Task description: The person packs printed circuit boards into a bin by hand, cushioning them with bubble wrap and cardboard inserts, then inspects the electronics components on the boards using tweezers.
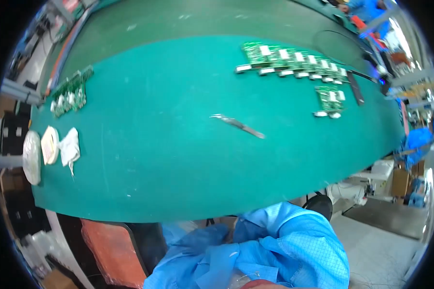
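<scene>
Neither of my hands shows; blue checked sleeves (304,236) bend in below the table's near edge, and whatever the hands hold is hidden. A pair of metal tweezers (237,124) lies alone near the middle of the green mat (154,120). Beyond it to the right, several green circuit boards (294,61) with white parts stand in a slanting row. One more circuit board (330,100) rests apart, on the near side of that row. At the far left sits a small group of green boards (71,95).
Along the left edge are a white cloth (70,146), a pale pad (49,145) and a plastic-wrapped white bundle (32,158). A dark flat bar (356,89) lies beside the board row. An orange-red chair (113,250) stands below the near edge. Another person in blue (366,12) is at far right.
</scene>
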`<state>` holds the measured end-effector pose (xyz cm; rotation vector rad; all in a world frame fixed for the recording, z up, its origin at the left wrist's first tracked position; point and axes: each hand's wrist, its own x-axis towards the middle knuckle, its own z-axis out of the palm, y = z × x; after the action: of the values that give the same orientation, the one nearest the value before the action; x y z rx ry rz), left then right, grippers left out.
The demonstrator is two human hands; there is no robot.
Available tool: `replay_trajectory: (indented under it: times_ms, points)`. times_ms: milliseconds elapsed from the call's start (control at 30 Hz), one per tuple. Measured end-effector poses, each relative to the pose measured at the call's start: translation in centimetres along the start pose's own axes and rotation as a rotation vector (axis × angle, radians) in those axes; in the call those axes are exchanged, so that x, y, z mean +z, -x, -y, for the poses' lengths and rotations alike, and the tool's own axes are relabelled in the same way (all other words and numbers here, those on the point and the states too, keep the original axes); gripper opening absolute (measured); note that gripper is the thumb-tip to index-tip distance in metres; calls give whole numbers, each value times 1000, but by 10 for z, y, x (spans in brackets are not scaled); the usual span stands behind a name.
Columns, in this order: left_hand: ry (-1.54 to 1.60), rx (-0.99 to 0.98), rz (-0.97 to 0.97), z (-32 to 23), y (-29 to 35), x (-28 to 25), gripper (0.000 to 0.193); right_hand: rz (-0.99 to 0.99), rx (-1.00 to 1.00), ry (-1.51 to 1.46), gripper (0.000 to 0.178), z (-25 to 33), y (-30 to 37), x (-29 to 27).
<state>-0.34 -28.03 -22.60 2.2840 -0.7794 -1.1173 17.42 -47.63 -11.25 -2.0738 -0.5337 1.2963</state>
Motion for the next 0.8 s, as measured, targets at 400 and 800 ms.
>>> replay_trajectory:
  times_ms: [400,800]
  points:
    - [-106,127,-50,95,-51,-79,36,-148,-15,-51,58,132,250,-30]
    - [49,343,-850,-148,147,-244,27,-1384,351,914,25,122,231,-244]
